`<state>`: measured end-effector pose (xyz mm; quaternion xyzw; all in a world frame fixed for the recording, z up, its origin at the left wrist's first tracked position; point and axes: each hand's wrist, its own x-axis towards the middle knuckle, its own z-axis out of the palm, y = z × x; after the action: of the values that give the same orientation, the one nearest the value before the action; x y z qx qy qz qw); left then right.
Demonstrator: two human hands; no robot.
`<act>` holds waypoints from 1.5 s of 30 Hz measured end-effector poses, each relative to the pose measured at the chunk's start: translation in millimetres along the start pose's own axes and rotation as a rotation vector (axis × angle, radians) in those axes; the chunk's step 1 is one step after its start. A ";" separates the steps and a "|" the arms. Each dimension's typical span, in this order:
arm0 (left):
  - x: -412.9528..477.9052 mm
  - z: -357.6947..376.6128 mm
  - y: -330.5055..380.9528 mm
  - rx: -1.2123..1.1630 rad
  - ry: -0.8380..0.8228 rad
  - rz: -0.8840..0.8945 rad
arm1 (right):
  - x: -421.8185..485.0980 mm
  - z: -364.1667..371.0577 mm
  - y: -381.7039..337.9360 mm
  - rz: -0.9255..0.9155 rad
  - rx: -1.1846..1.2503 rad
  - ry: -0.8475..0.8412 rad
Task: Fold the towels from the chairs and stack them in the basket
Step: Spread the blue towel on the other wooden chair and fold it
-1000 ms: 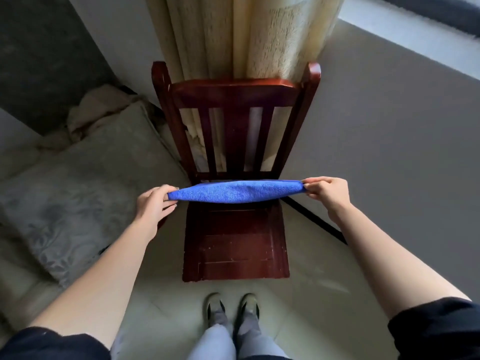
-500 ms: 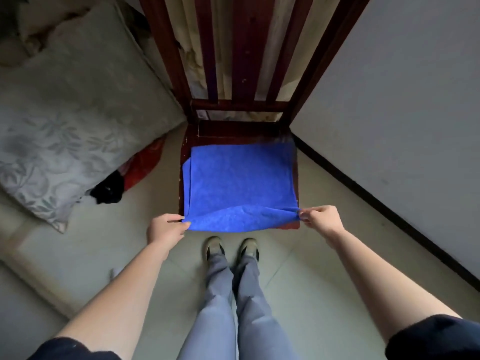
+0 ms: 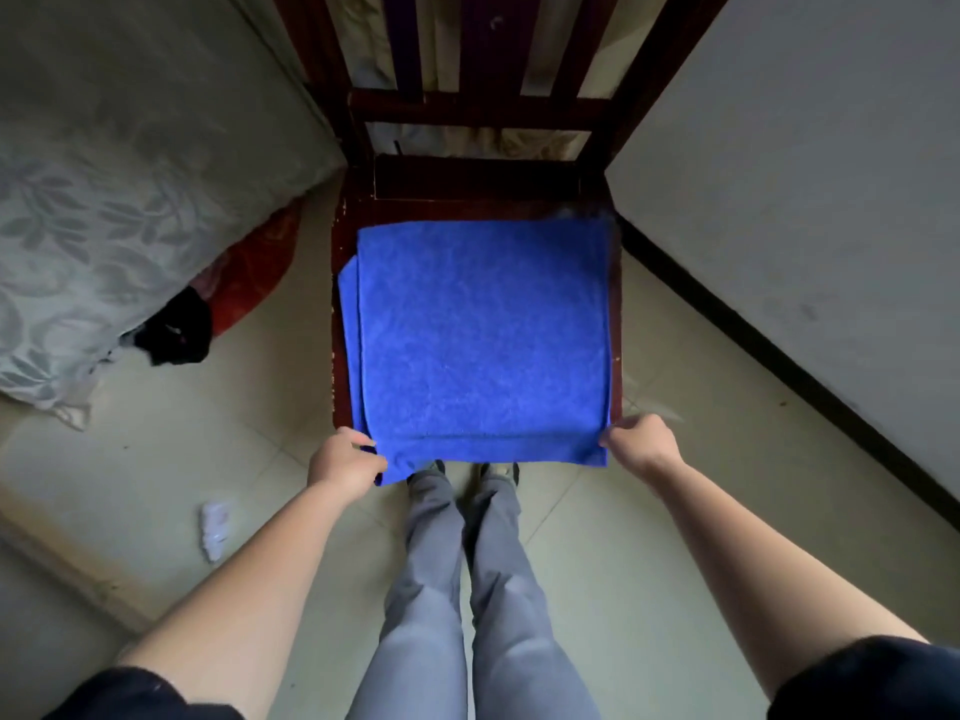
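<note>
A blue towel (image 3: 483, 335) lies flat on the seat of a dark red wooden chair (image 3: 478, 189), folded in two layers, the lower layer showing along its left side. Its near edge hangs slightly over the seat front. My left hand (image 3: 345, 462) pinches the near left corner. My right hand (image 3: 641, 441) grips the near right corner. No basket is in view.
A grey patterned mattress or cushion (image 3: 104, 200) lies on the floor at the left, with red and black cloth (image 3: 208, 314) beside it. A white wall (image 3: 805, 174) with dark skirting runs along the right. A small white object (image 3: 215, 527) lies on the tiled floor. My legs stand before the chair.
The towel, first held stretched in the air over the chair, has been laid down on the seat. My hands came toward me and lower, still holding the near corners; the view tilted down.
</note>
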<state>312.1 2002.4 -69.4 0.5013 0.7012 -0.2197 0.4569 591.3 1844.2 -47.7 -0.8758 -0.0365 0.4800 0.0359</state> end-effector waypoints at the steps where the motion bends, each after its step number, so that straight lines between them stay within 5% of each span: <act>1: 4.0 -0.4 7.5 0.012 0.029 0.016 | 1.7 -1.0 -8.7 -0.047 0.014 0.004; 6: 37.8 -11.6 57.8 -0.012 0.177 0.176 | 26.0 -5.6 -63.2 -0.288 0.114 -0.063; 14: 80.7 -30.2 114.4 0.220 0.443 0.533 | 84.5 -18.4 -130.9 -0.469 0.062 0.107; 26: 112.9 -45.8 176.8 0.317 0.426 0.596 | 115.7 -38.6 -156.0 -0.502 -0.009 0.226; 33: 139.4 -66.8 214.7 -0.088 0.499 0.485 | 132.0 -68.2 -176.6 -0.378 0.247 0.450; 45: 148.3 -69.7 226.4 -0.111 0.483 0.540 | 164.2 -71.8 -173.2 -0.285 0.230 0.385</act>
<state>475.6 2221.1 -129.3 0.6804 0.6420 0.0720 0.3460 734.8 2030.6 -129.8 -0.9271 -0.0972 0.2956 0.2089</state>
